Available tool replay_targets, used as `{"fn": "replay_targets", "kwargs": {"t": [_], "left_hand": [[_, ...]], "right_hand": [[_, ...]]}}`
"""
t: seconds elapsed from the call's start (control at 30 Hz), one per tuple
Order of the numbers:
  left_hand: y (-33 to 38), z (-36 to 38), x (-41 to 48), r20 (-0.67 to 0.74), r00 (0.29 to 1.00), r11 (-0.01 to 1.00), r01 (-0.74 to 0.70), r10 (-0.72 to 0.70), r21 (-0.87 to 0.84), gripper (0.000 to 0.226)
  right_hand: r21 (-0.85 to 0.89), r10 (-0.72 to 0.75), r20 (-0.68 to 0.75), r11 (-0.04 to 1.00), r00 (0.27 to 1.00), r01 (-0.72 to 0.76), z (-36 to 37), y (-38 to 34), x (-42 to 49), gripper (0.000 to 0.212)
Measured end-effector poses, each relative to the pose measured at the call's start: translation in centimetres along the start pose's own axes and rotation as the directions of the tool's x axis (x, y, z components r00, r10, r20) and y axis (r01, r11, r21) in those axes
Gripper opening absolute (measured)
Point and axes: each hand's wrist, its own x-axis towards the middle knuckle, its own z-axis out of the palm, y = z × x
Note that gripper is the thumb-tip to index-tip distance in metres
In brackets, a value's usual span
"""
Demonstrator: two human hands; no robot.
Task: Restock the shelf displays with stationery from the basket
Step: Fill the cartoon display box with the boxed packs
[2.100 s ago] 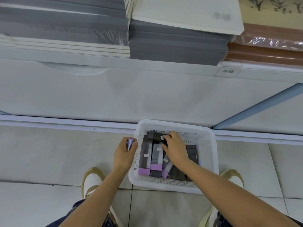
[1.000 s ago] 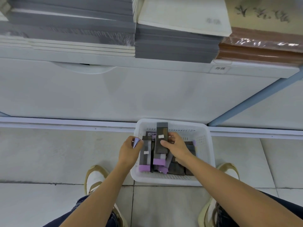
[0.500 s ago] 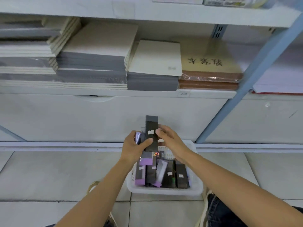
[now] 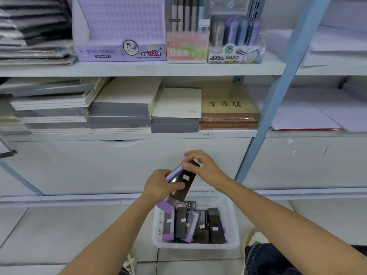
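A white plastic basket stands on the floor tiles and holds several black and purple stationery boxes. Above it my left hand grips a small bundle of these boxes, a black one with a white sticker lying tilted on top. My right hand pinches the upper end of that black box. On the top shelf stands a purple display carton marked 2B 0.5, whose inside looks purple and bare.
Beside the purple carton stand a pink display box and a clear pen display. Stacks of grey and cream notebooks fill the middle shelf. A blue upright post runs at the right. A white drawer front is below.
My right hand lifted a black box from the basket and brought it to the boxes in my left hand. Both hands rose, and my view tilted up, revealing the top shelf displays.
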Motion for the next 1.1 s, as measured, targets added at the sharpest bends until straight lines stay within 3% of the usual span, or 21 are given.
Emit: {"fn": "replay_targets", "kwargs": {"t": [0.1, 0.2, 0.3, 0.4, 0.57, 0.77, 1.1], "left_hand": [[0.0, -0.9, -0.2, -0.019, 0.998, 0.971, 0.054, -0.060, -0.234, 0.023], [0.6, -1.3, -0.5, -0.015, 0.990, 0.851, 0.112, -0.139, -0.512, 0.025], [2.2, -1.4, -0.8, -0.008, 0.982, 0.602, 0.111, -0.190, -0.791, 0.022], [3.5, -1.5, -1.1, -0.079, 0.971, 0.499, 0.046, -0.226, -0.865, 0.025], [5.0, -1.8, -1.5, -0.153, 0.980, 0.592, -0.047, -0.129, -0.805, 0.031], [6.5, -2.2, -2.3, -0.266, 0.962, 0.754, -0.126, -0.067, -0.645, 0.025], [9.3, -3.4, -2.6, -0.366, 0.927, 0.811, -0.272, 0.077, -0.517, 0.031]], "right_hand": [[0.195, 0.058, -0.141, 0.980, 0.988, -0.030, -1.5, -0.8, 0.1, 0.006], [0.428, 0.103, -0.128, 0.903, 0.986, -0.039, -2.2, -1.4, -0.1, 0.006], [0.481, 0.106, -0.062, 0.875, 0.992, -0.063, -1.8, -2.0, -0.5, 0.010], [0.447, 0.103, -0.018, 0.891, 0.994, -0.084, -1.0, -2.5, -0.8, 0.016], [0.326, 0.063, 0.048, 0.943, 0.997, -0.075, -0.5, -3.8, -1.0, 0.027], [0.235, 0.017, 0.081, 0.971, 0.997, -0.036, -1.5, -5.8, -1.4, 0.017], [0.116, -0.046, 0.058, 0.993, 0.997, 0.039, -4.1, -9.3, -1.6, 0.017]]}}
